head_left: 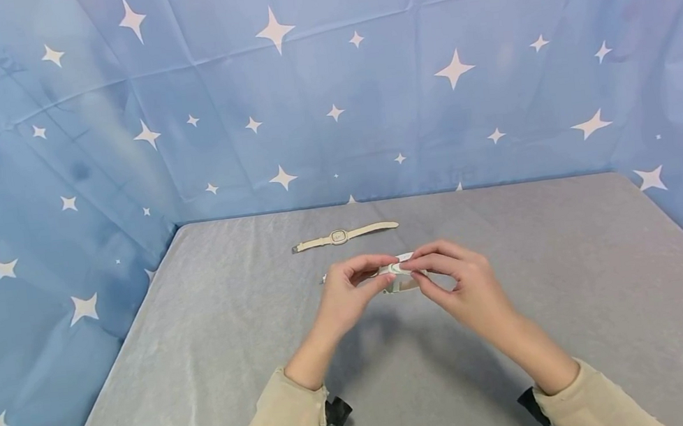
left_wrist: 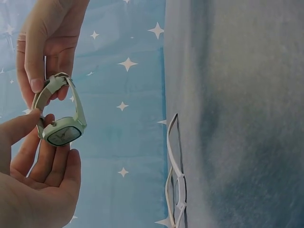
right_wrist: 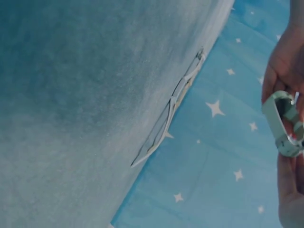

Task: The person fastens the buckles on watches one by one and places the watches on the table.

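Note:
Both hands hold a pale green wristwatch [head_left: 395,269] above the table, its strap curved into a loop. In the left wrist view, the square watch face [left_wrist: 64,136] hangs at the lower side of the loop. My left hand [head_left: 347,295] pinches the strap between thumb and fingers close to the case. Across from it, my right hand [head_left: 463,278] pinches the strap by the buckle side. The fingers cover part of the strap. The loop of the green watch also shows in the right wrist view, at the right edge.
A cream wristwatch [head_left: 339,237] lies stretched out on the grey table [head_left: 239,365], beyond the hands. Nearer, a white watch [left_wrist: 180,190] lies on the table, mostly covered by the hands in the head view. A blue star-patterned cloth [head_left: 315,89] hangs behind the table.

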The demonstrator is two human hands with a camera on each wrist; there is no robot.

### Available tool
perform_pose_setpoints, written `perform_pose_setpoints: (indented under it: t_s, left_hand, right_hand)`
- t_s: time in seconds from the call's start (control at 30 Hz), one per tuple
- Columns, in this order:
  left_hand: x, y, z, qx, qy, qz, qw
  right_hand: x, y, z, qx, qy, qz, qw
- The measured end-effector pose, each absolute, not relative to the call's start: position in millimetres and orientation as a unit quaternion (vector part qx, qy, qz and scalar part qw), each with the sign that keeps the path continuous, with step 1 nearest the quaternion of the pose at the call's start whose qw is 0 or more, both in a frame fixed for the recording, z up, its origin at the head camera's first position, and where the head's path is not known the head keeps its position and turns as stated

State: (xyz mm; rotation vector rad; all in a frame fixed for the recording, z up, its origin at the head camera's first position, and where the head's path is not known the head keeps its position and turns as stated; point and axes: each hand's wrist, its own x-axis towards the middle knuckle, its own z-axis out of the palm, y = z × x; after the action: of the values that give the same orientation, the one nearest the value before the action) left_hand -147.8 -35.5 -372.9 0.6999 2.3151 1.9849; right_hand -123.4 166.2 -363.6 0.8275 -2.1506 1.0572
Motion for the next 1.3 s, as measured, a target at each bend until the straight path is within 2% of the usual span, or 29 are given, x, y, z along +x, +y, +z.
perform_pose_setpoints:
  t_s: [0.37,0.83,1.0,1.17,1.3]
  left_hand:
    - [-145.9,-37.4,-368.5,0.227,0.757,0.613,-0.011]
    - [-142.6,-34.2,-364.1,0.248,0.836,0.484,-0.074]
    - [-142.2,-30.6,-361.6,0.259,0.847,0.457,-0.085]
    - [-143.3,-30.3,-361.1,0.25,0.831,0.492,-0.07]
    - [-144.5,-31.6,-361.7,0.241,0.812,0.529,-0.045]
  right_hand:
    - [-124.4,166.1,-364.7,0.322,-0.813,0.38,0.302]
    - [-121.9,163.8,-362.8,0.34,-0.812,0.33,0.34]
    - [-121.5,166.9,-366.0,0.325,-0.82,0.348,0.318]
    - [-120.6,171.9,-369.0,0.292,-0.817,0.411,0.279]
    - [-120.7,175.1,-370.1,0.282,-0.813,0.427,0.277]
